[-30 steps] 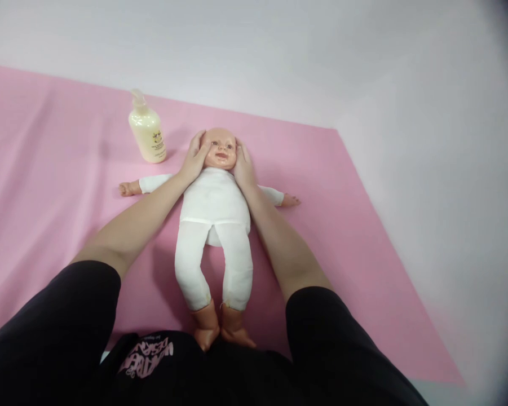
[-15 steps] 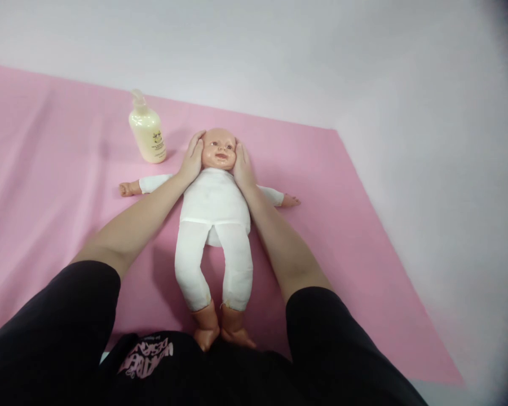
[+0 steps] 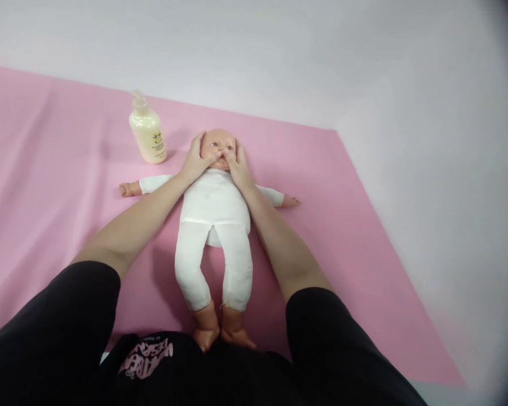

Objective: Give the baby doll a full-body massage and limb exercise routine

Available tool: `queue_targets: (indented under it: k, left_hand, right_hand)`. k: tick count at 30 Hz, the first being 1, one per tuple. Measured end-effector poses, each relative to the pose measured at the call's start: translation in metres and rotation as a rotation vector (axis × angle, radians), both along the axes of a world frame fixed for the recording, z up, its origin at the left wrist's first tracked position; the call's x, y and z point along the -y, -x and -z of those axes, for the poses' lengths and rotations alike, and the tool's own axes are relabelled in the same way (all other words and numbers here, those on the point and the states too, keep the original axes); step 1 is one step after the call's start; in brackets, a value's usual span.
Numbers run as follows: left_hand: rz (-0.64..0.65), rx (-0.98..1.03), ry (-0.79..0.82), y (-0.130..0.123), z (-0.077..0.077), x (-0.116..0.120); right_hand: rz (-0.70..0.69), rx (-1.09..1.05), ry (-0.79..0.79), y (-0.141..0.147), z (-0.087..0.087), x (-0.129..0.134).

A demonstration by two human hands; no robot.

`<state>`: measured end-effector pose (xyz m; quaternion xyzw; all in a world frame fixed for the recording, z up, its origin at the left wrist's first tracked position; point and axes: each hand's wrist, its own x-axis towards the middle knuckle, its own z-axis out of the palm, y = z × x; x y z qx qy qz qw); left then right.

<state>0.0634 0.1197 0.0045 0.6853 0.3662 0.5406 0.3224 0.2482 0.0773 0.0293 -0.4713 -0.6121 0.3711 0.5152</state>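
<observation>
A baby doll (image 3: 215, 197) with a hard plastic head and a white cloth body lies on its back, arms stretched out sideways and feet toward me. My left hand (image 3: 195, 162) cups the left side of its head, fingers along the cheek and ear. On the other side, my right hand (image 3: 241, 169) cups the head in the same way. Both thumbs rest on the doll's face and meet between nose and mouth, covering the mouth. Parts of my fingers are hidden behind the head.
Left of the doll's head stands a pale yellow pump bottle (image 3: 149, 135), upright on the pink cloth (image 3: 59, 186). The cloth has folds at the left and ends in a slanted edge at the right. A white surface (image 3: 406, 141) lies beyond it.
Both thumbs have swung inward from the sides of the doll's head onto its face, over the mouth. The doll and the bottle have stayed in place.
</observation>
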Motion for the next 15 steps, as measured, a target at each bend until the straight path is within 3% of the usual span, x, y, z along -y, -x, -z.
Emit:
queue_targets:
  k: [15]
  left_hand:
    - [-0.025,-0.013,-0.015,-0.0021,-0.0056,0.0066]
  right_hand:
    - [0.012,-0.022,-0.016,-0.0013,0.0019,0.0]
